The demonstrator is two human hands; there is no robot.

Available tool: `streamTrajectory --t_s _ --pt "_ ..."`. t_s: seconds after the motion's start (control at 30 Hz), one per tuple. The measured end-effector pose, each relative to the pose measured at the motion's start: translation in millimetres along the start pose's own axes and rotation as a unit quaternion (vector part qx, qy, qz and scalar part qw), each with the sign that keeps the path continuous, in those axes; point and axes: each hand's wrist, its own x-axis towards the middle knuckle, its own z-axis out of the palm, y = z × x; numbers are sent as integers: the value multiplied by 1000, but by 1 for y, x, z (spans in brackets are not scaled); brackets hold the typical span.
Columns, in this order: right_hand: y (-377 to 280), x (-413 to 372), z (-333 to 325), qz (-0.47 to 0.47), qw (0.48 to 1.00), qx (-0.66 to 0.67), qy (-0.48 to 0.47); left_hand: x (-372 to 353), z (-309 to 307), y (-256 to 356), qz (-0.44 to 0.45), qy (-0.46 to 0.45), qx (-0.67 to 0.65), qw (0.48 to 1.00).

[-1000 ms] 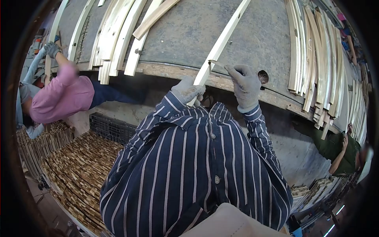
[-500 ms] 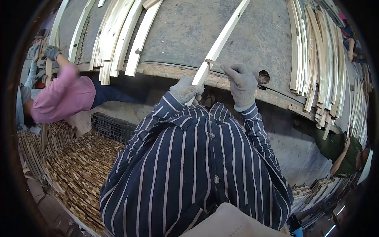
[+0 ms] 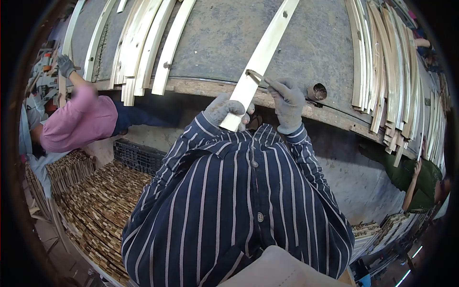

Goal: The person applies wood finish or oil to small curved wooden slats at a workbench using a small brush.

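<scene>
A long pale wooden strip (image 3: pixel 264 51) slants from the workbench toward my body, broad face up. My left hand (image 3: pixel 226 110), in a grey work glove, is closed around its near end, thumb on top. My gloved right hand (image 3: pixel 289 101) pinches a thin, narrow spatula-like tool (image 3: pixel 256 74). The tool's tip rests at the strip's edge, by a dark spot on the wood. Just right of that hand, a small round tin (image 3: pixel 317 91) with dark brown insides lies at the bench edge.
The dark-topped workbench (image 3: pixel 215 52) carries strips at the left (image 3: pixel 143 43) and a large stack of strips (image 3: pixel 389 67) at the right. A person in pink (image 3: pixel 81 117) works at left; another in green (image 3: pixel 418 179) is at right. Bundled strips (image 3: pixel 103 205) stand behind on the left.
The strip has turned from its narrow edge to its broad face. My left hand rolled with it, and the tool has shifted slightly left along the wood.
</scene>
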Motion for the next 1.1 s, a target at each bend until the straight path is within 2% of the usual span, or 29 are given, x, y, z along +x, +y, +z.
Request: streamTrajectory --t_s 0.13,0.2,0.37,0.53,0.6,0.63,0.7,0.73,0.77,0.8,0.83,0.9,0.97,1.03,1.07,1.1 --pt "5 -7 9 -13 1000 -18 10 0 3 -1 15 -36 -67 997" --pt "9 -4 12 -20 999 -20 18 0 5 1 -16 -64 -127 990" --pt "11 -1 13 10 998 -3 59 -1 4 1 -2 -52 -94 994" --pt "5 -9 12 -2 999 22 25 -2 6 1 -7 -75 -125 989" --pt "8 -10 13 -7 999 42 18 -2 6 0 2 -51 -95 994" --pt "11 -6 13 -2 999 12 51 -1 5 0 1 -52 -95 994" --pt "20 1 9 2 996 -20 84 2 -1 -2 6 -8 57 998" --pt "26 4 3 55 991 -71 97 3 -2 -2 5 -10 57 998" --pt "31 9 1 109 980 -124 110 5 -3 -2 -11 22 151 988" --pt "42 14 4 99 983 -74 138 8 -4 -3 -27 52 243 968" --pt "42 23 2 101 982 -77 142 12 -5 -8 -29 47 245 968" --pt "40 43 -8 259 961 -89 42 25 -12 -23 -35 106 320 941" --pt "41 67 -13 262 957 -124 16 37 -23 -40 -62 116 367 921" --pt "28 91 -5 259 958 -119 -7 39 -14 -45 28 149 508 848" --pt "39 102 5 261 958 -121 5 31 2 -41 -9 158 518 841" --pt "56 114 17 270 930 -245 -40 40 -12 -53 25 127 579 805"
